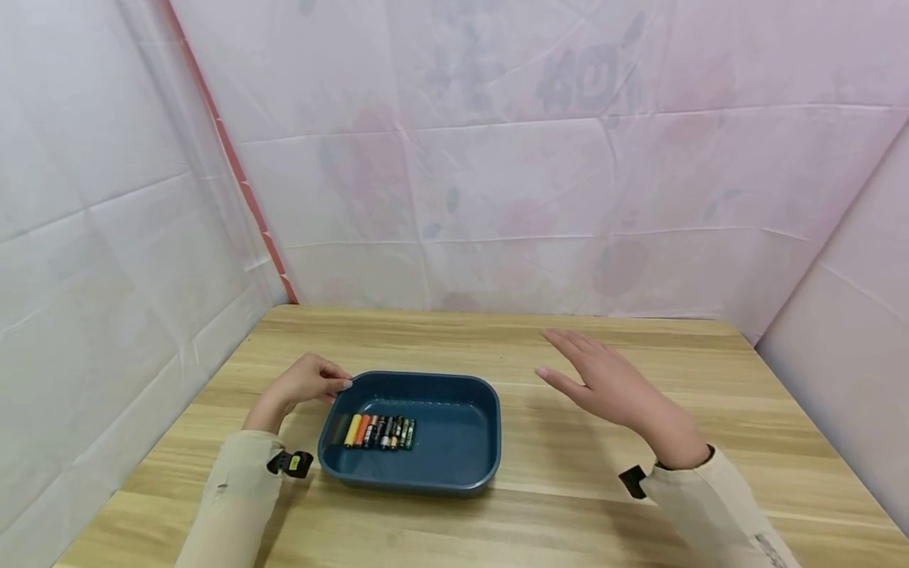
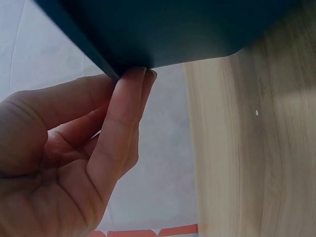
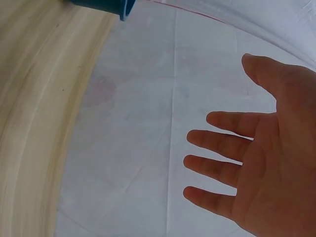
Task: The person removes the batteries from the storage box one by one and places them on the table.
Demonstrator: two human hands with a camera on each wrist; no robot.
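A dark blue rectangular tray (image 1: 454,446) sits on the wooden table (image 1: 568,497). Inside it, against the left wall, several small batteries (image 1: 379,431) lie side by side in a row. My left hand (image 1: 338,384) is at the tray's far left corner, thumb and curled fingers pinching the rim. The left wrist view shows that hand (image 2: 123,81) with the tray's edge (image 2: 173,29) between thumb and forefinger. To the right of the tray my right hand (image 1: 578,367) hovers over the table, fingers straight and spread, holding nothing. In the right wrist view the same hand (image 3: 261,143) is empty, with a corner of the tray (image 3: 106,6) at the top.
Pale pink sheeting (image 1: 540,181) walls the table in at the back and on both sides. A red strip (image 1: 241,181) runs down the back left corner. Bare wood lies right of and in front of the tray.
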